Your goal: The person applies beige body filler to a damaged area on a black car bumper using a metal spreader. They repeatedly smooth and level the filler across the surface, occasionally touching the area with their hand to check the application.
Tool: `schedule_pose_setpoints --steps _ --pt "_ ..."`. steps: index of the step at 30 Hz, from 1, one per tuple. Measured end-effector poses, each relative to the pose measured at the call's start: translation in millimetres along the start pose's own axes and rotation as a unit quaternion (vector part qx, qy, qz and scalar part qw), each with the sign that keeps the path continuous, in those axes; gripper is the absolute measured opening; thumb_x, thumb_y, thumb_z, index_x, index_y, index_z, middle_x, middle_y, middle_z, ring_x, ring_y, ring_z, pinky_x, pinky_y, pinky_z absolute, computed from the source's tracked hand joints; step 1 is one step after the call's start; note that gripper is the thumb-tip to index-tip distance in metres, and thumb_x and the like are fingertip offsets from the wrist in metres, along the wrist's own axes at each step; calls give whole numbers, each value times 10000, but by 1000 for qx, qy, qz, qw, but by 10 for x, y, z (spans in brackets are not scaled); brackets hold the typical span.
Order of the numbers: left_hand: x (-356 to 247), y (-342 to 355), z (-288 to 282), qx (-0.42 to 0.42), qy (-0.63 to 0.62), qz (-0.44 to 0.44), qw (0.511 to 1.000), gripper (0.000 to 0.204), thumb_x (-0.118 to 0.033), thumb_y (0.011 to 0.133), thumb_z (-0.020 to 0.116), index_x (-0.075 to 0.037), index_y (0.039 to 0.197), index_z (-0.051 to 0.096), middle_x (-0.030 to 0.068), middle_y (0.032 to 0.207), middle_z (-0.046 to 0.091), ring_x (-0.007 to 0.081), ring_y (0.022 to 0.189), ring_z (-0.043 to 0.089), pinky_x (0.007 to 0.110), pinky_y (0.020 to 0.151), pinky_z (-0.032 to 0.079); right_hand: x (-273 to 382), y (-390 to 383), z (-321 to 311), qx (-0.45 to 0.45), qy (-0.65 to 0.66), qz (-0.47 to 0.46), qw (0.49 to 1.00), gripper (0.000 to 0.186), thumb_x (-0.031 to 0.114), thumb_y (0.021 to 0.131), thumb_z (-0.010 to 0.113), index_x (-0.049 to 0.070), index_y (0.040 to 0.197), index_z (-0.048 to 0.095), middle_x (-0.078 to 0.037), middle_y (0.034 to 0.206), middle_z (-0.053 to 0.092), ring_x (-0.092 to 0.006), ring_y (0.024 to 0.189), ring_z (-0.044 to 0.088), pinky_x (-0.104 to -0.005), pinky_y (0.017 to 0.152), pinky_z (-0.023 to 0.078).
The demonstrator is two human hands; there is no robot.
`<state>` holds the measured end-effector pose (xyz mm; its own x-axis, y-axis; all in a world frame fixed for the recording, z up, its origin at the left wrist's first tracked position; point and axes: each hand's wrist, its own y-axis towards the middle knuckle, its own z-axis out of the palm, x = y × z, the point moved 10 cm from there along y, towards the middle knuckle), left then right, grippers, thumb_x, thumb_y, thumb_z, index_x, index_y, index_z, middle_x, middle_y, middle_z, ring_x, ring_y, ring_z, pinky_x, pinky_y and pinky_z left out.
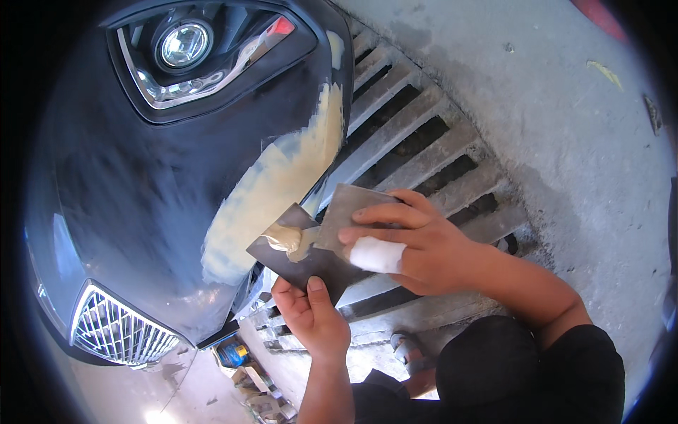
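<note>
Floor grate (441,152) on my feed; left hand (318,321) closed on dark putty-topped plate (307,269), right hand (432,247) on grey plate (342,212), also closed

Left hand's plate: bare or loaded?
Loaded: a mound of cream paste sits on the left part of the dark plate in the left hand. Can't tell behind the grey plate.

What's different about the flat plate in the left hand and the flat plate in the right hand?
The dark plate in the left hand is nearly black; the grey plate in the right hand is paler. The dark plate carries a beige paste blob; the grey plate's visible face has none. A thumb presses near the dark plate's edge; fingers lie across the grey plate. Both are flat with straight edges.
</note>
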<state>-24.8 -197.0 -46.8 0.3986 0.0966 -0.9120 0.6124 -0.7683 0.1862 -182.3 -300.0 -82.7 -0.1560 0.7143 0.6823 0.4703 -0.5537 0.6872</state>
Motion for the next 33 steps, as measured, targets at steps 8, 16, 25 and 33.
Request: schedule_pose_setpoints --steps 8,16,25,33 --pt "20 -59 76 31 56 8 998 306 23 999 468 12 1295 393 167 1225 590 182 1105 593 296 965 466 162 23 217 46 -19 -45 998 400 84 763 660 112 1162 667 -12 1337 627 -241 1267 525 -520 1051 370" --pt "-212 5 -435 9 167 160 973 374 6 995 482 31 1346 356 171 1266 556 203 1152 552 325 1002 440 -801 -496 374 45 305 291 906 405 5 947 552 61 1347 566 -123 1429 535 -190 1285 530 -341 1046 426" --pt "-713 496 -1328 -44 59 195 978 335 -112 1008 533 -9 1317 457 145 1263 570 216 1154 544 382 1032 413 -1459 -655 103 -136 543 363 745 482 35 972 517 57 1447 435 -54 1449 520 -126 1210 528 -308 946 466" --pt "-1068 892 -1750 -131 14 215 968 410 -181 1017 537 -54 1402 473 128 1426 501 252 1293 460 440 1149 278 -1742 -495 -407 -188 588 359 700 478 37 979 524 43 1448 432 -69 1432 515 -170 1222 531 -366 949 514"
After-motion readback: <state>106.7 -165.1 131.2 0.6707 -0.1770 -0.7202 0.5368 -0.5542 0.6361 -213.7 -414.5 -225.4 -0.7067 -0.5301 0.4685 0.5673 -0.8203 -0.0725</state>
